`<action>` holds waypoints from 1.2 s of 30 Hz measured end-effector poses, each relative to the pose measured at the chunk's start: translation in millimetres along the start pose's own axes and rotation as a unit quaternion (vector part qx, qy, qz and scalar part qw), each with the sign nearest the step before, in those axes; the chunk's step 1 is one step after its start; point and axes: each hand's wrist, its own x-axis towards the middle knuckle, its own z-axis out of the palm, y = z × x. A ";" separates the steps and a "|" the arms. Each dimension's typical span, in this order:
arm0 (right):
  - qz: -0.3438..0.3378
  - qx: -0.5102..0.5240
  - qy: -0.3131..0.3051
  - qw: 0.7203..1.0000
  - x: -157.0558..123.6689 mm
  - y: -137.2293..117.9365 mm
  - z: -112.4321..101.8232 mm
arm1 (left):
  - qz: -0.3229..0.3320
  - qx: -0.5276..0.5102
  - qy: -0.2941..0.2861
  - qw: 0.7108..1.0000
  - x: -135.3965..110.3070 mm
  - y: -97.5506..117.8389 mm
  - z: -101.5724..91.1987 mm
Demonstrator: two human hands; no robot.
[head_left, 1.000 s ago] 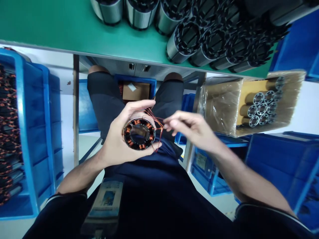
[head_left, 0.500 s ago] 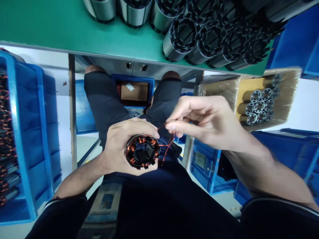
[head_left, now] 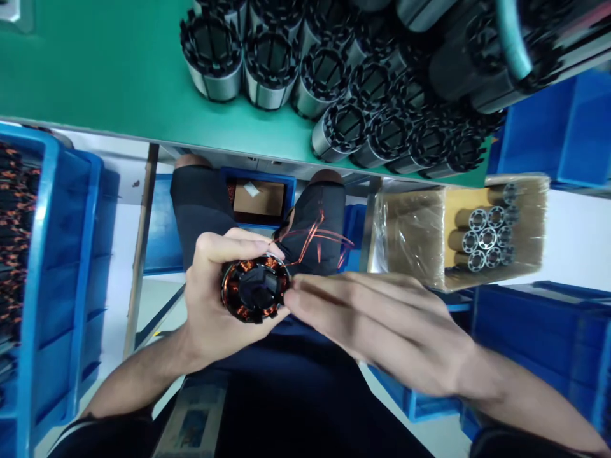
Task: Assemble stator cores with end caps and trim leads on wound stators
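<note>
My left hand (head_left: pixel 207 286) is wrapped round a motor stator (head_left: pixel 245 308), a metal cylinder with copper windings and a black slotted liner, its open end tilted up at me. Thin copper wires (head_left: pixel 309 238) trail loose from its upper right side, over my thigh. My right hand (head_left: pixel 386 324) reaches in from the right, its fingers stretched out and close together. Those fingertips touch or nearly touch the stator's right rim; whether they press on it I cannot tell. The loose wires lie beyond the right hand, out of its fingers.
Several unwound stators (head_left: pixel 272 70) stand on the green bench (head_left: pixel 95 83) ahead. A blue bin (head_left: pixel 42 254) of wound stators sits at the left. To the right is a plastic-lined carton (head_left: pixel 410 235) with bare metal cores (head_left: pixel 487 236), and blue crates (head_left: pixel 534 343) below it.
My right hand has let go of the copper wires and moved down to the stator's right rim, fingers straightened. The stator has shifted slightly left. The head view has tilted up towards the bench.
</note>
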 end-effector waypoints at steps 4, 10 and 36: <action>0.005 -0.008 0.041 0.999 5.6 18.1 11.2 | -0.051 0.016 -0.026 0.998 -1.3 4.0 -2.3; 0.066 0.039 0.050 0.996 -3.0 32.8 4.0 | -0.062 0.046 -0.014 0.997 -6.3 -0.6 -4.5; 0.199 0.217 -0.147 0.944 32.3 0.1 16.1 | 0.069 0.302 -0.159 0.937 -9.7 18.9 -10.3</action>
